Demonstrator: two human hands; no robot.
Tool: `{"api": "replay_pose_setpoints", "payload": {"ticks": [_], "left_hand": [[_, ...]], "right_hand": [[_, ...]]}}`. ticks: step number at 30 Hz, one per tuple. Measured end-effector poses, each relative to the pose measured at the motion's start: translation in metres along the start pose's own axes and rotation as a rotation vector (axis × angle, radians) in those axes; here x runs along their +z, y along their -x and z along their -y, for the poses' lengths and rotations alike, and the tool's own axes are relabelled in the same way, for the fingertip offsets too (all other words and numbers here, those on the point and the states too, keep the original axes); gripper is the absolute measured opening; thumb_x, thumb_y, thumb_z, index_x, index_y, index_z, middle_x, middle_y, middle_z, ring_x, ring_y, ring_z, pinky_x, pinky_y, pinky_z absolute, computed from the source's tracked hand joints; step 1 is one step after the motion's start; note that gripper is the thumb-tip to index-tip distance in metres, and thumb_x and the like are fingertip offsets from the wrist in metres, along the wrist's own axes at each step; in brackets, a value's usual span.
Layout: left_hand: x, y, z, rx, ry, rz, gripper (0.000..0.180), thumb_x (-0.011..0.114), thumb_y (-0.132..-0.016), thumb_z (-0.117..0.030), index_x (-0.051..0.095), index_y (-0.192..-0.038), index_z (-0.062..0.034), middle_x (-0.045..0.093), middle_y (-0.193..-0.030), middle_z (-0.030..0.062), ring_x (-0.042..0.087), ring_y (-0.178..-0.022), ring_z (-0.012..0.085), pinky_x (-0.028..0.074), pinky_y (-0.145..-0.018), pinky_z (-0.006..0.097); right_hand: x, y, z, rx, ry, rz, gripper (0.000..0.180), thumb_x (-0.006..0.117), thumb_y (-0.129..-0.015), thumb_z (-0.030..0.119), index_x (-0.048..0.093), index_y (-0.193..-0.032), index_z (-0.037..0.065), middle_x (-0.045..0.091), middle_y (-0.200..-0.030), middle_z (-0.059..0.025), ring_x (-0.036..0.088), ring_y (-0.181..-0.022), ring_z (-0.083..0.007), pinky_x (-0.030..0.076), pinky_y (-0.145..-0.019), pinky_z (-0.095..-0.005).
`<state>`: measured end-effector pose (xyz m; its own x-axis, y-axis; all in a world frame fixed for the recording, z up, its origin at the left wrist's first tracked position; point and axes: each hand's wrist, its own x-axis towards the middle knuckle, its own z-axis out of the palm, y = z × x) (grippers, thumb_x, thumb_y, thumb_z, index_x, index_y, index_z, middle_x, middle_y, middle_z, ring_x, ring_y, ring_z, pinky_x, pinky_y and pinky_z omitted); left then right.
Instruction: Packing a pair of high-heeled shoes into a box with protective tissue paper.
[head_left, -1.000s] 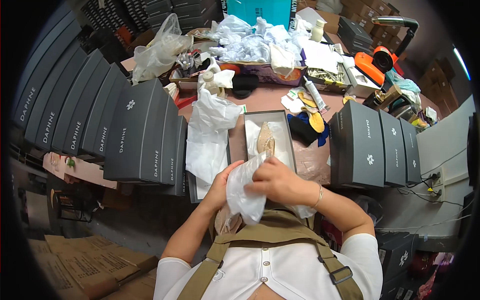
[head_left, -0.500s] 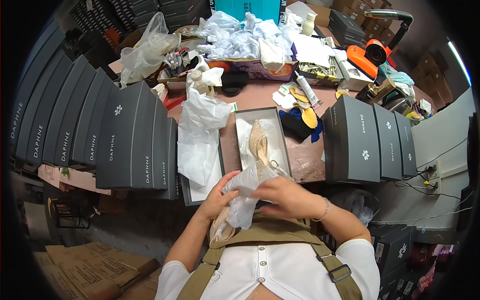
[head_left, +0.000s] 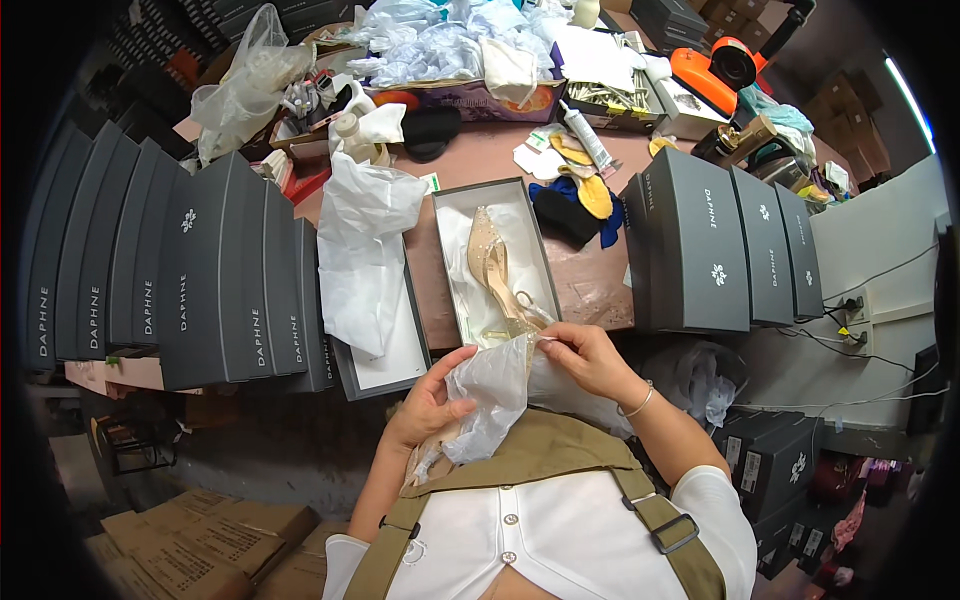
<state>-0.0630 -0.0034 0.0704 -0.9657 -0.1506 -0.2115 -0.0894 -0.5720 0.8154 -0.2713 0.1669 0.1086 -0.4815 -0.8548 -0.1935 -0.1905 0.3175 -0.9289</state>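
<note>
"Quick, what's new?"
"My right fingers (head_left: 565, 335), a blur over the white wrap (head_left: 492, 395) half a second ago, now sit at its far right end, pinched nearly together on a thin pale edge (head_left: 530, 337). Left fingers (head_left: 450, 364) half-curled, thumb on top, holding the wrap."
"Meaning?"
"Reads as work at the wrap's edge now, not its middle."
"And the shoe?"
"Studded beige shoe (head_left: 487, 255) lies in the open grey box (head_left: 541, 250) on the counter (head_left: 590, 290), toe far, heel end near, just beyond the wrap."
"Unclear bits?"
"Can't tell if that pale edge is wrap or strap. A beige piece (head_left: 428, 460) shows below my left fingers; wrap hides the rest. Left fingers' undersides, hidden too."
</note>
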Motion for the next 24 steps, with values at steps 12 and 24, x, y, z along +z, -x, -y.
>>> {"api": "replay_pose_setpoints", "payload": {"ticks": [12,24], "left_hand": [[-0.017,-0.011,-0.001,0.033,-0.07,-0.252,0.05,0.05,-0.082,0.008,0.047,-0.132,-0.0017,0.057,-0.121,0.0056,0.055,-0.109,0.0125,0.044,-0.094,0.026],[-0.019,-0.052,-0.026,0.452,0.0,-0.463,0.068,0.044,-0.076,0.013,0.036,-0.141,-0.0022,0.06,-0.116,0.0142,0.064,-0.092,0.0167,0.054,-0.08,0.027]], "right_hand": [[-0.006,0.002,0.012,-0.055,0.183,0.12,0.022,0.06,-0.09,0.017,0.053,-0.081,-0.002,0.052,-0.065,-0.0116,0.044,-0.058,-0.0183,0.041,-0.057,-0.0315],[0.044,-0.077,0.043,-0.096,-0.707,-0.014,0.013,0.053,-0.097,0.018,0.056,-0.092,0.006,0.054,-0.079,0.0063,0.044,-0.068,-0.0016,0.037,-0.059,-0.0195]]}}
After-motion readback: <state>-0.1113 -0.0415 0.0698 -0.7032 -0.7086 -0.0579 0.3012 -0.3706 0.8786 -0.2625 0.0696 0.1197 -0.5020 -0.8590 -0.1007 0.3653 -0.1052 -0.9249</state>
